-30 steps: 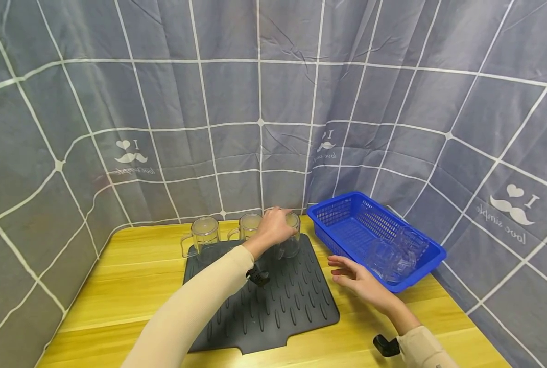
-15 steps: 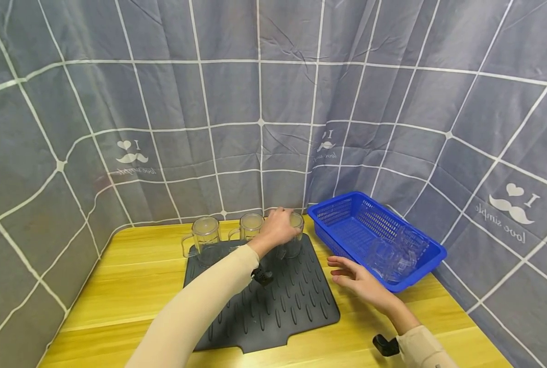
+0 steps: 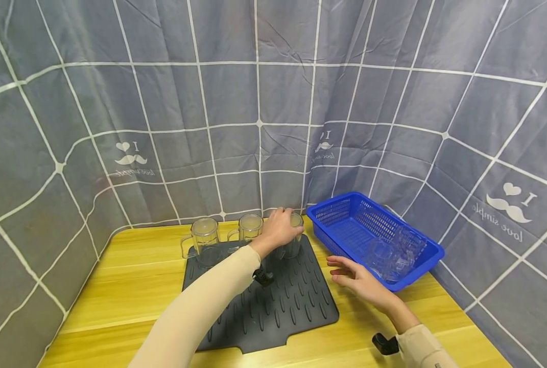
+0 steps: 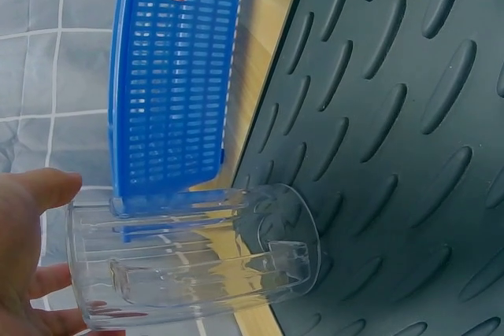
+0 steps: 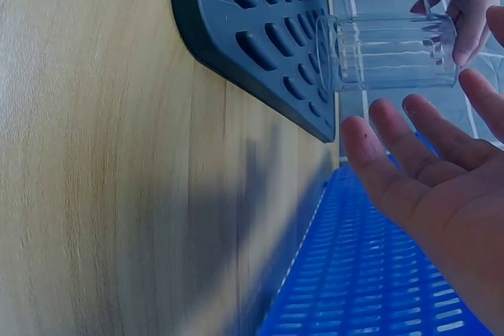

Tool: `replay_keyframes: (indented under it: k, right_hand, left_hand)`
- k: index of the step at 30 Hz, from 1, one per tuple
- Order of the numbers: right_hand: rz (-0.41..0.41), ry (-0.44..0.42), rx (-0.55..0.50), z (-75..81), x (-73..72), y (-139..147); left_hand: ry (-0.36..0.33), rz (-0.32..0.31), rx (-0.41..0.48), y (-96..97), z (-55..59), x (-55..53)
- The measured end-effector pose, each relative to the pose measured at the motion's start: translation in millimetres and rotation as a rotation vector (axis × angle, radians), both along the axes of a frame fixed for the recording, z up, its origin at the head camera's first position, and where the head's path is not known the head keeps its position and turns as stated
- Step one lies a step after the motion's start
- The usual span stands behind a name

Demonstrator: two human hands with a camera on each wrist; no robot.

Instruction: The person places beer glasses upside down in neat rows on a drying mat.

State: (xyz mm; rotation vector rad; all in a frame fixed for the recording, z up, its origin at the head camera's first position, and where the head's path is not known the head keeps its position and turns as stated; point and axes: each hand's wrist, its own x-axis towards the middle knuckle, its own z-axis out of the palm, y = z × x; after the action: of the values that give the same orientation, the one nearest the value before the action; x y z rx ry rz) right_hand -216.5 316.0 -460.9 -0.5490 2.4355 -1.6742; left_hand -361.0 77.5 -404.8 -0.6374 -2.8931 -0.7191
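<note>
My left hand (image 3: 279, 228) grips the upper end of a clear glass mug (image 4: 197, 257), thumb on one side and fingers on the other. That mug stands upside down on a black ridged drying mat (image 3: 273, 306), at the mat's far right corner. Left of it on the far edge stand a second glass mug (image 3: 251, 227) and a third glass mug (image 3: 205, 240), handles to the left. My right hand (image 3: 362, 283) hovers between mat and blue basket (image 3: 335, 245), fingers spread and holding nothing. In the right wrist view its fingers (image 5: 394, 135) are apart from the gripped mug.
Inside the blue basket, at its near right end, lie several clear glass mugs (image 3: 388, 258), partly overlapping. Wooden tabletop (image 3: 131, 286) surrounds the mat. A grey curtain (image 3: 236, 153) with white grid lines hangs close behind the mugs and along both sides.
Between one second and half a second ago, my left hand shifted slightly right, with the gripped mug. Since then it has barely moved. My right hand has stayed in place.
</note>
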Motion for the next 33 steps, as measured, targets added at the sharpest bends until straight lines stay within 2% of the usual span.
replay_keyframes:
  k: [7, 14, 26, 33]
  right_hand:
    - [0.013, 0.002, -0.005, 1.6, -1.8, 0]
    - [0.018, -0.004, -0.003, 6.1, -2.2, -2]
    - [0.012, -0.002, 0.025, 21.1, -5.9, -5]
    - [0.012, 0.010, 0.036, 28.5, -8.6, -10]
  left_hand:
    - [0.031, -0.005, 0.019, -0.4, 0.6, 2.7]
    - [0.034, -0.028, 0.047, -5.6, 3.2, 12.9]
    - [0.009, -0.097, 0.164, -21.0, 10.7, 39.0]
    - [0.009, -0.151, 0.189, -36.2, 14.1, 57.6]
